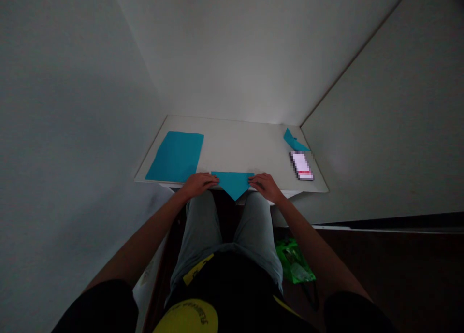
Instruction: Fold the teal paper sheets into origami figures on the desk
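A teal sheet of paper folded into a downward-pointing triangle lies at the front edge of a small white table, its tip hanging over the edge. My left hand presses flat on the triangle's left corner. My right hand presses on its right corner. Both hands rest fingers-down on the paper, holding it against the tabletop.
A flat teal sheet lies on the table's left side. A folded teal paper piece sits at the far right corner, with a phone in front of it. White walls close in on three sides. A green bag lies on the dark floor.
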The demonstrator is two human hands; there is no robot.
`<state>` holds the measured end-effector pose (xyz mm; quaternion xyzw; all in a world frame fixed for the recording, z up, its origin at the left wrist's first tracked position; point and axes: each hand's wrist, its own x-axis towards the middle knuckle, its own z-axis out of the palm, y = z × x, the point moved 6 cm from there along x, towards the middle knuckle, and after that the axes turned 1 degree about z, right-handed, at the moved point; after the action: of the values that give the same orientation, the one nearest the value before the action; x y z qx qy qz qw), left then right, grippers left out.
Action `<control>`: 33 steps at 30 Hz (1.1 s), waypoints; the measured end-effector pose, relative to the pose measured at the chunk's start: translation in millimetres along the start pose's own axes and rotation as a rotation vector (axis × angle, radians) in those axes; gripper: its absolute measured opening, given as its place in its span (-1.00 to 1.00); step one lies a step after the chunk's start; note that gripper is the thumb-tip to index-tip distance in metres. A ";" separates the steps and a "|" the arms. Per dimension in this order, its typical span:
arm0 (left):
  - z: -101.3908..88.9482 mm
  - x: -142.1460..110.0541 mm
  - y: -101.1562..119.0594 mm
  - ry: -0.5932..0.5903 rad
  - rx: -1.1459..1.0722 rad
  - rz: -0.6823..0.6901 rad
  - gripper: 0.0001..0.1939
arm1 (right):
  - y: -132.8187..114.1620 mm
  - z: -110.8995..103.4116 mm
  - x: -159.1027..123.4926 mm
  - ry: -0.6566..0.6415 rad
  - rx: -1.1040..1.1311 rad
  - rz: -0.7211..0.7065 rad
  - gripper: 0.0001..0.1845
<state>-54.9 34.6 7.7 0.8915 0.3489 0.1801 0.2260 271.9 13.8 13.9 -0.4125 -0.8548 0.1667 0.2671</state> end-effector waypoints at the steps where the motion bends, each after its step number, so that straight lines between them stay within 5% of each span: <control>1: -3.0 3.3 -0.5 -0.020 -0.012 0.009 -0.67 | 1.2 -0.1 4.3 -0.004 0.013 0.013 -0.72; 6: -13.5 20.0 1.7 -0.062 -0.042 0.054 -0.74 | 8.5 0.0 18.1 0.025 -0.014 0.084 -0.77; 11: -11.7 38.9 3.9 -0.070 0.004 -0.054 -0.87 | 18.5 2.5 23.5 0.011 -0.088 0.125 -0.80; 17: -12.5 53.8 -6.7 0.036 0.055 -0.265 -0.67 | 35.7 -3.4 29.4 0.037 -0.154 0.218 -0.74; 23: -9.1 50.5 -4.4 0.036 0.064 -0.350 -0.74 | 39.4 -0.3 27.2 0.061 -0.158 0.244 -0.75; 29: -7.7 39.2 3.7 0.081 0.109 -0.467 -0.48 | 29.0 -2.8 16.3 0.081 -0.144 0.223 -0.66; 33: -5.3 35.9 5.5 0.103 0.104 -0.477 -0.52 | 21.8 -4.0 11.1 0.110 -0.118 0.188 -0.74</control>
<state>-29.6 57.7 21.0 0.7839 0.5694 0.1486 0.1981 281.9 36.0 9.7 -0.5143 -0.8048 0.1173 0.2722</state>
